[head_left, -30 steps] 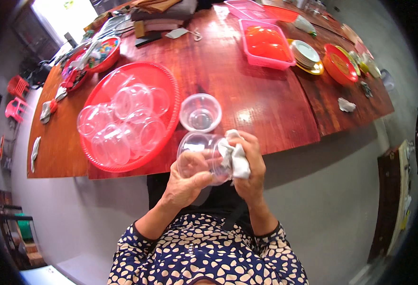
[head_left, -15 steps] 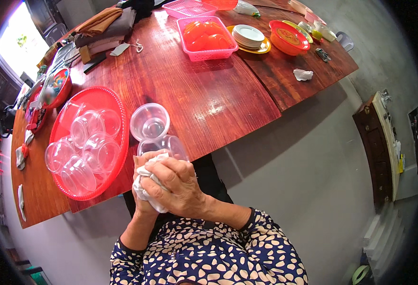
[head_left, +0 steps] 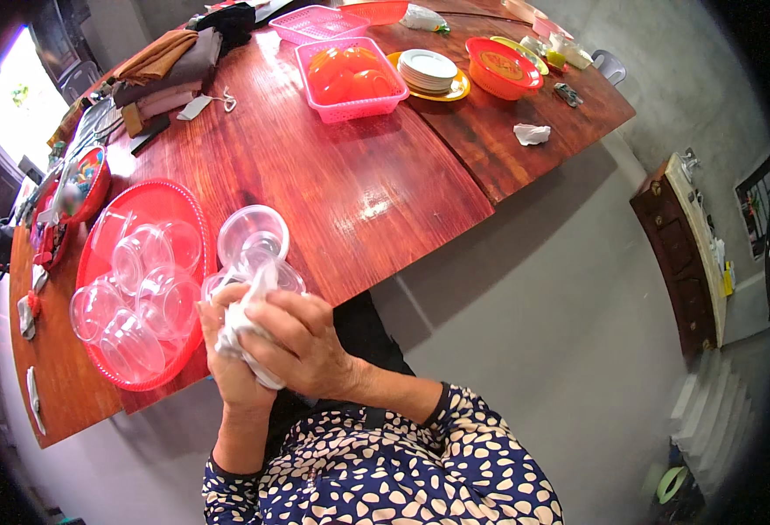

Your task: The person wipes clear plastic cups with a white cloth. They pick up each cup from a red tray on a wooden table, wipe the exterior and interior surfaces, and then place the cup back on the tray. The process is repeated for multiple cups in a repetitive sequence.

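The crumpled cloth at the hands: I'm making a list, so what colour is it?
The cloth is white, best seen in the head view.

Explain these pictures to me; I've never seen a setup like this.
No machine here: a person wears a wide camera on the head, looking down; its lens bends straight edges. The bare right hand clasps a bunched white cloth against the bare left hand. A clear cup shows just beyond them; whether it is gripped is hidden. On the reddish table, a red tray of smaller items, clear containers, lies left; farther off sits a pink basket.
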